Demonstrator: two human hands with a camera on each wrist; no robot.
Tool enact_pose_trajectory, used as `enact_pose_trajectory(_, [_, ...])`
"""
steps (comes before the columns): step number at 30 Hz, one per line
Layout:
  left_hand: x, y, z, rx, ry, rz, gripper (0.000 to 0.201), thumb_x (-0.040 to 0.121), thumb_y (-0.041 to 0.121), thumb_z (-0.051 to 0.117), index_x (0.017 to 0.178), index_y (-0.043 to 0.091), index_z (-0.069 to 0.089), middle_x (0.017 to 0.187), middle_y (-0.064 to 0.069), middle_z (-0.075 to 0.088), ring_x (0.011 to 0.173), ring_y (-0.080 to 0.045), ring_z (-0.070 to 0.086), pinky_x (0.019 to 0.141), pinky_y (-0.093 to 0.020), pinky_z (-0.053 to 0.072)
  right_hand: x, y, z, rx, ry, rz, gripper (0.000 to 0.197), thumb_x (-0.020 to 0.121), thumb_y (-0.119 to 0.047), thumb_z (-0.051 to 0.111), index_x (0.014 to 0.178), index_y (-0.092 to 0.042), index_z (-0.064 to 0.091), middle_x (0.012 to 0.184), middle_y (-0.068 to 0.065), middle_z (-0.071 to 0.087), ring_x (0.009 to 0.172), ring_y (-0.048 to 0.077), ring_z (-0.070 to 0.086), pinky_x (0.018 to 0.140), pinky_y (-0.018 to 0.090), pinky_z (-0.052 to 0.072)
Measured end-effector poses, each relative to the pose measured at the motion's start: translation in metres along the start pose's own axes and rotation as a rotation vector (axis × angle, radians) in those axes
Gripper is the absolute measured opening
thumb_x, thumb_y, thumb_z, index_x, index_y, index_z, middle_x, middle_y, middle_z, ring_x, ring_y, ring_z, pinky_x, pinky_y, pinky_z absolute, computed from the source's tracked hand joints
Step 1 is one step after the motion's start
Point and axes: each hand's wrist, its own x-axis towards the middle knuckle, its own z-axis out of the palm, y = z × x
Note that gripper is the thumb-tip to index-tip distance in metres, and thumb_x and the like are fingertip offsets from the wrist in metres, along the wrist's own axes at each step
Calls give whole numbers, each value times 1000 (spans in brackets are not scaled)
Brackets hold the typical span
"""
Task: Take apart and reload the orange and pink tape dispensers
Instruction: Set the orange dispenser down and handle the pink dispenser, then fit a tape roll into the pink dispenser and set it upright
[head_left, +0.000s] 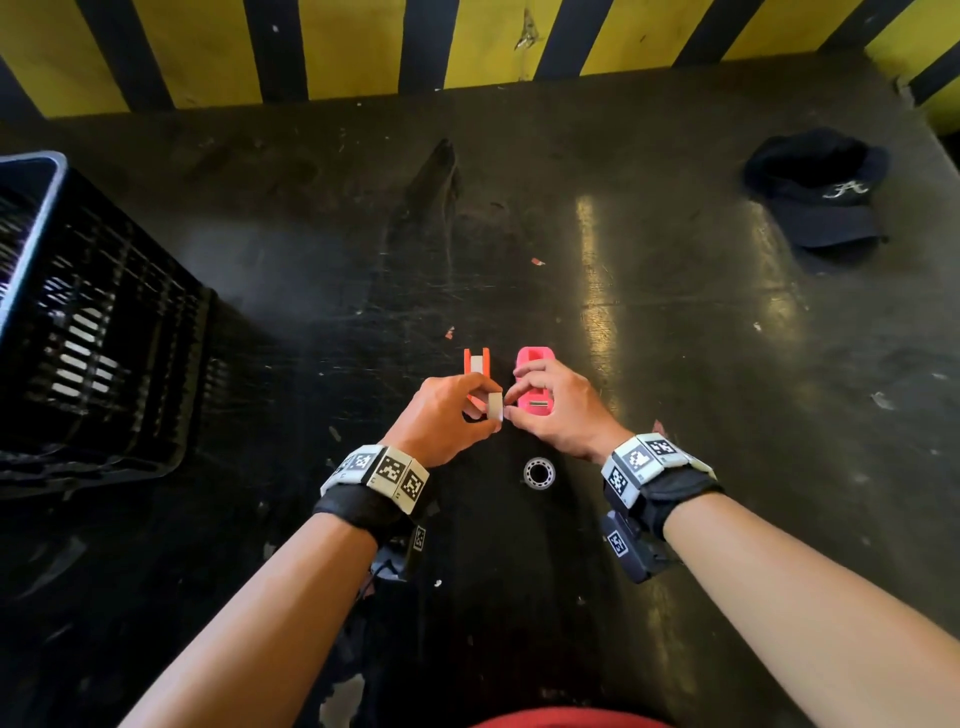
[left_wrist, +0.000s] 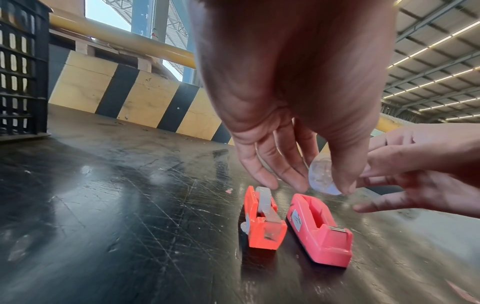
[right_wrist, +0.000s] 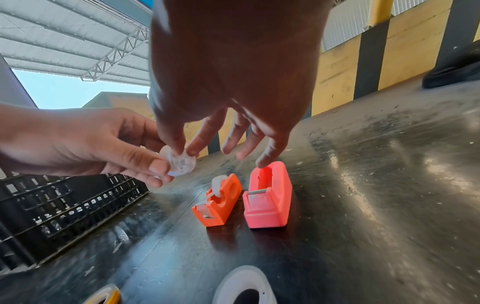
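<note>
The orange dispenser (head_left: 477, 361) (left_wrist: 262, 222) stands on the black table with a whitish tape roll in it. Beside it on the right stands the pink dispenser (head_left: 535, 384) (right_wrist: 267, 197), its cradle empty. Just above and in front of them my left hand (head_left: 491, 410) (left_wrist: 327, 185) holds a small clear plastic spool (head_left: 496, 406) (right_wrist: 180, 162) between thumb and fingers. My right hand (head_left: 511, 408) (right_wrist: 183, 151) pinches the same spool from the other side with thumb and index finger, its other fingers spread over the pink dispenser.
A loose tape roll (head_left: 538, 473) (right_wrist: 244, 288) lies on the table near my wrists. A black slatted crate (head_left: 93, 322) stands at the left, a dark cap (head_left: 821, 192) at the far right. A yellow-and-black striped wall (head_left: 467, 47) closes the far edge.
</note>
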Motion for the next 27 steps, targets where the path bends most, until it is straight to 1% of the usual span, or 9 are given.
enact_pose_trajectory(3, [-3, 3, 0, 4, -16, 8, 44, 84, 19, 82, 125, 19, 66, 114, 1, 73, 97, -10, 72, 88, -25, 60, -2, 0, 0, 13, -25, 6, 17, 83, -34, 83, 96, -25, 77, 131, -4, 60, 124, 17, 56, 103, 42, 49])
enact_pose_trajectory(6, [-7, 5, 0, -12, -34, 18, 43, 84, 19, 82, 124, 20, 67, 113, 2, 72, 96, -8, 73, 85, -21, 58, -4, -1, -1, -4, -56, 10, 18, 84, -33, 81, 98, -24, 76, 132, -3, 61, 123, 15, 55, 101, 37, 45])
enact_pose_trajectory(8, [-8, 5, 1, -10, -37, 22, 42, 84, 18, 82, 123, 19, 67, 113, 2, 73, 94, -7, 73, 85, -22, 60, -4, -1, -1, -7, -63, 15, 17, 84, -33, 81, 97, -22, 77, 131, -3, 61, 121, 14, 56, 100, 34, 43])
enact_pose_trajectory(10, [-8, 6, 2, -8, -36, 15, 42, 84, 19, 82, 123, 19, 68, 113, 2, 73, 92, -7, 73, 85, -23, 60, -4, 0, 2, 6, -68, 24, 16, 85, -33, 81, 96, -22, 77, 130, -3, 62, 119, 14, 57, 101, 35, 45])
enact_pose_trajectory(14, [-9, 8, 4, 10, -38, 14, 41, 83, 19, 83, 122, 19, 68, 113, 3, 73, 96, -8, 72, 85, -19, 57, -6, 2, 4, 56, -77, 29, 13, 85, -29, 80, 92, -19, 75, 125, -1, 64, 115, 16, 60, 98, 33, 47])
enact_pose_trajectory(17, [-10, 3, 8, 28, -32, -5, 40, 82, 20, 83, 119, 20, 68, 111, 3, 73, 94, -9, 71, 85, -23, 59, -10, 11, 0, 58, -81, 53, 10, 83, -27, 81, 86, -21, 74, 116, 0, 67, 109, 16, 62, 93, 30, 47])
enact_pose_trajectory(20, [-13, -2, 19, 152, -57, -77, 35, 81, 24, 82, 113, 23, 68, 106, 3, 70, 88, -10, 68, 82, -29, 59, -15, 27, -7, 13, -62, 121, 10, 80, -28, 81, 79, -23, 73, 109, -1, 68, 102, 16, 65, 94, 36, 52])
enact_pose_trajectory(24, [-19, -5, 45, 443, -213, -191, 35, 85, 35, 74, 117, 24, 66, 114, -1, 67, 102, -21, 66, 90, -40, 55, -25, 42, -14, -37, -83, 192, 9, 79, -27, 81, 77, -22, 74, 105, -3, 67, 99, 14, 64, 94, 35, 53])
enact_pose_trajectory(27, [-19, -10, 59, 591, -268, -221, 58, 84, 44, 74, 136, 25, 55, 132, -5, 59, 122, -27, 57, 101, -48, 50, -30, 46, -16, -43, -48, 197, 11, 80, -27, 81, 76, -24, 71, 103, -3, 67, 95, 14, 64, 88, 34, 54])
